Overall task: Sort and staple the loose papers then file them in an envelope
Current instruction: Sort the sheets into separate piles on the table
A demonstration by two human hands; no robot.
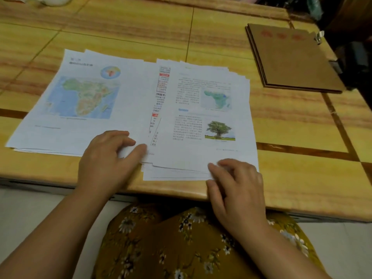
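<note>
Papers (128,101) sit in two messy piles by the worktop's (281,125) near edge, so sorting's barely started. Left hand (108,156) and right hand (237,182) rest loosely on them, maybe pinching corners. Envelopes (291,59) wait at the far right corner, unstapled.

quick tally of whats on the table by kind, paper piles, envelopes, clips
Paper piles: 2, the map pile and the tree-photo pile
Brown envelopes: looks like 2 stacked, judging by the layered edges
Metal clips: 1 plain at the stack's far right edge; a second darker one lower down is unclear
Total: 5, uncertain
</note>
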